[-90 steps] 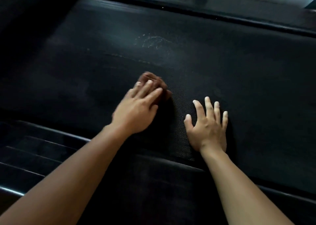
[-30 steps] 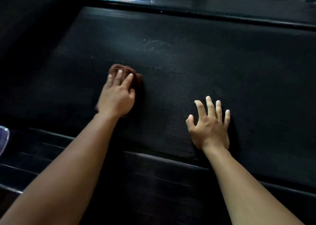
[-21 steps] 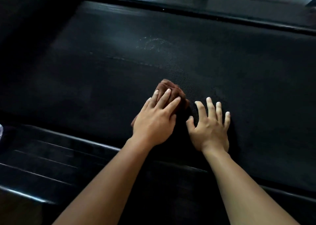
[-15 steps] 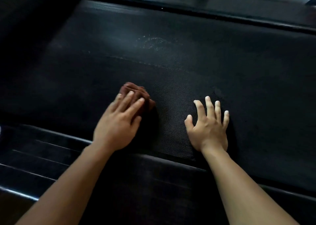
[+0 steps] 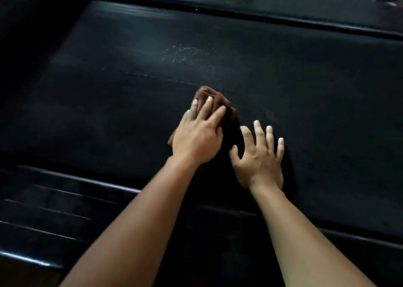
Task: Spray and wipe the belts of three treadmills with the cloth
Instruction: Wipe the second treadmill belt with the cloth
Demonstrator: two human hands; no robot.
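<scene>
The left hand (image 5: pixel 197 138) presses the brown cloth (image 5: pixel 207 93) down on the belt (image 5: pixel 316 86) with straight fingers, not clenched around it. The cloth lies near the middle of the belt. The right hand (image 5: pixel 259 158) rests flat on the belt, fingers spread, holding nothing. Pale marks (image 5: pixel 185 54) show on the far part of the belt.

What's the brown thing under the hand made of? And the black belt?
Cloth: soft fabric, it seems; it bunches into folds under the left hand. Belt: likely rubbery, matte, with a fine woven-looking texture.
</scene>
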